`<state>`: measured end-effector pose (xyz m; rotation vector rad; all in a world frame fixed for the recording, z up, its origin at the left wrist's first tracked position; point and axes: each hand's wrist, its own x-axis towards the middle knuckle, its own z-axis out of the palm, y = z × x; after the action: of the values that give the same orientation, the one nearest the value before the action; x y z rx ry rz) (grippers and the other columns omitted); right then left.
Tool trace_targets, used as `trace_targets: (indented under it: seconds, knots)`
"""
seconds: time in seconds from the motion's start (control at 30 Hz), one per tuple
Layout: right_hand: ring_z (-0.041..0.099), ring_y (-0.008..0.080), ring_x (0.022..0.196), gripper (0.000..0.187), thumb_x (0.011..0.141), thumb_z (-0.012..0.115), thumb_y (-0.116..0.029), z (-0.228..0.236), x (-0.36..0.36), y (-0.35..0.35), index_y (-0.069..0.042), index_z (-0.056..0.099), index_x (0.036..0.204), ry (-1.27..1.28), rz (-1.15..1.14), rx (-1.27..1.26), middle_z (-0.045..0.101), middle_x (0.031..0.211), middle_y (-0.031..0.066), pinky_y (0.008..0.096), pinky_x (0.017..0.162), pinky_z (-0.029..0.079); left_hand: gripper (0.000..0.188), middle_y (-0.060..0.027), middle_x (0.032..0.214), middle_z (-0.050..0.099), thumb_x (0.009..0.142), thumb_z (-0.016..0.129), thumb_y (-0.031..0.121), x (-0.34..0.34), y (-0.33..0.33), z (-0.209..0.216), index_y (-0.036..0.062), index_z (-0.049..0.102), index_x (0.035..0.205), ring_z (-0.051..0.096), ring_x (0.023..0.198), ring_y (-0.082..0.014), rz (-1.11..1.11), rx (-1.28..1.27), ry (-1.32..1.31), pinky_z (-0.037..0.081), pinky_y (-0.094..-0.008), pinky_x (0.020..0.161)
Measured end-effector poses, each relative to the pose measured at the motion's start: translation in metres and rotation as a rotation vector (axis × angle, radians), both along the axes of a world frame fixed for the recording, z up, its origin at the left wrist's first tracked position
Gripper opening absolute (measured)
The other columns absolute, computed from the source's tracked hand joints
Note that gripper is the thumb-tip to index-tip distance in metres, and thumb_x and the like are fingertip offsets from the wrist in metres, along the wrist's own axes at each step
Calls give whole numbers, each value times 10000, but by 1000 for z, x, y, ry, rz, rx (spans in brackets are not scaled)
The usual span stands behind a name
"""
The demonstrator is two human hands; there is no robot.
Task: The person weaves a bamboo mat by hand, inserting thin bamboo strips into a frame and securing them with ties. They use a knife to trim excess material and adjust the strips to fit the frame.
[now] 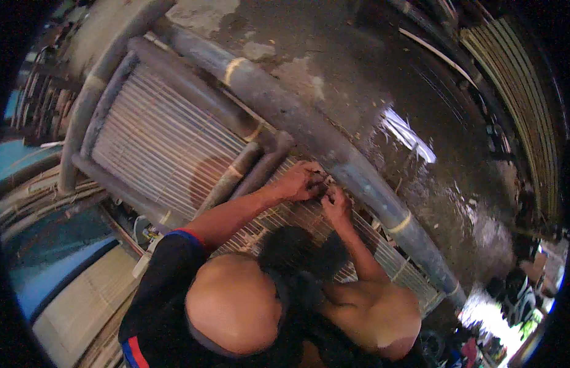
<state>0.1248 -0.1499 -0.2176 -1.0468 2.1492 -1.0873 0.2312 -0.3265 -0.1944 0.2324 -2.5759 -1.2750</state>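
My left hand (302,181) and my right hand (336,205) meet over a slatted bamboo panel (392,265), close to its far edge. The fingers of both are curled, almost touching. Whatever is pinched between them is too small and dark to make out. Just beyond the hands, a thick grey-brown bamboo pole (285,107) with pale joint rings runs slantwise from upper left to lower right. Left of my left hand, a second panel of thin pale slats (168,126) sits inside a frame of bamboo poles. A shorter bamboo crosspiece (231,178) lies beside my left forearm.
Wet, dark concrete floor (358,73) stretches past the pole, with a bright pale strip (409,136) on it. Long bamboo strips (512,86) are stacked at the far right. At the left are more bamboo poles (46,202) and a pale slatted panel (82,300). Clutter fills the lower right.
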Motion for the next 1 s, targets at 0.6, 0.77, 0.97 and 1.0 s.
trace_targets:
  seconds: [0.6,0.77,0.97,1.0]
  knots:
    - [609,419,808,110,940,598,-112,151,-18,10,-7,631,930,192,359,34,635,935,222,448,746,509,525,-165,1240,611,817,661,351,-11,13,10,46,616,1242,524,1202,-359,-90,-306,-388,377,-500,1052]
    - [622,319,912,161,951,598,-135,144,-5,-22,21,632,926,166,252,-114,623,1093,187,377,816,501,338,-87,940,693,697,730,459,-21,17,-56,138,709,799,639,987,-295,-30,68,-166,406,-530,922]
    - [536,139,750,264,994,506,-173,95,-11,-31,-4,574,803,-500,-31,-201,588,809,54,301,702,437,283,-118,1003,681,750,721,341,-41,15,-18,120,686,923,646,976,-299,-195,-356,-394,436,-502,940]
    - [511,125,711,277,995,499,-174,90,-14,-31,-14,559,778,-607,-42,-205,563,743,36,296,672,423,310,-131,1036,669,755,722,334,-40,16,-8,109,672,962,637,1006,-309,-116,-371,-256,438,-497,954]
